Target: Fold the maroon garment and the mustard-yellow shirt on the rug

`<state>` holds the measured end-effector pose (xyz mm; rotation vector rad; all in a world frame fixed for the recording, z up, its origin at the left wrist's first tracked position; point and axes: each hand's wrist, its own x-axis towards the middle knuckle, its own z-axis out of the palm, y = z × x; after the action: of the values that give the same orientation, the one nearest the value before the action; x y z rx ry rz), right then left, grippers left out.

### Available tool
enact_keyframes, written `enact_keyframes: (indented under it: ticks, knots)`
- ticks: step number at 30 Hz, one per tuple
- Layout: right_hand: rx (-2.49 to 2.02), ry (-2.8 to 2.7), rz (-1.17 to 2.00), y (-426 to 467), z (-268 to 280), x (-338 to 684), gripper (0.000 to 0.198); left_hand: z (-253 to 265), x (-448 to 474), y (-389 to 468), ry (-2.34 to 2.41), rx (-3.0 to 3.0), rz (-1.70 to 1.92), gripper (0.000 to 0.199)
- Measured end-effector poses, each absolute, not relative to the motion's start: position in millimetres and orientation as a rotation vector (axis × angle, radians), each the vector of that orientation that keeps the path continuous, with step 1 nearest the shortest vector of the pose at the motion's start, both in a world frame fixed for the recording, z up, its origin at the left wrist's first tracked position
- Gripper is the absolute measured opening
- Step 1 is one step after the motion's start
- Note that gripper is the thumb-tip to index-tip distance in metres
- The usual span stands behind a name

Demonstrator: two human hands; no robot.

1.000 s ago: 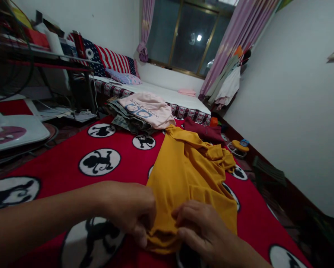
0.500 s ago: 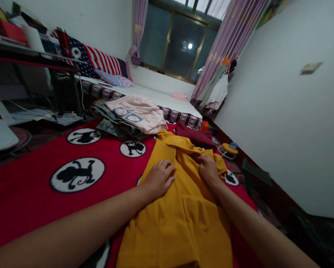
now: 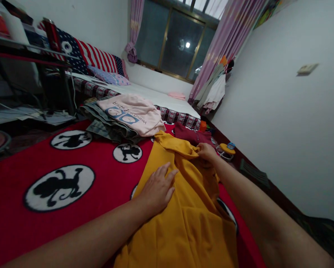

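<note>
A mustard-yellow hooded garment lies lengthwise before me on a red blanket with black monkey figures in white circles. My left hand rests flat on its left half, fingers spread. At the upper right of the garment, my right hand pinches a fold of the yellow cloth near the hood; its fingertips are partly hidden by the fabric. Beyond the hood lies a dark red folded garment. To the left of it, a pale pink shirt tops a pile of folded jeans.
A bed with a white top stands behind, under the window. At the left is a desk holding a red flask. A small yellow stool and a dark green slatted piece are on the floor at the right.
My right hand has moved up and away, drawing the right-hand part of the yellow garment toward the hood. My left hand stays on the cloth, its fingers more spread. The view has shifted slightly.
</note>
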<state>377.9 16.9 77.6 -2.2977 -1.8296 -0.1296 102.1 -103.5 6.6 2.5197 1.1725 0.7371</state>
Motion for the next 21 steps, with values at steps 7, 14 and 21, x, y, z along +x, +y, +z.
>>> enact_keyframes:
  ticks: [7,14,21]
  knots:
    - [-2.183,-1.420,-0.382,24.3,72.7,391.4,0.048,-1.3,105.5,-102.7,1.158,2.612,0.645,0.054]
    - [-2.129,-1.434,-0.270,27.9,46.3,367.4,0.042,-7.0,106.4,-101.4,1.142,2.668,0.682,0.046]
    - [-2.088,-1.820,-0.190,34.3,46.3,347.9,0.029,-2.2,105.4,-102.8,1.123,2.639,0.649,0.047]
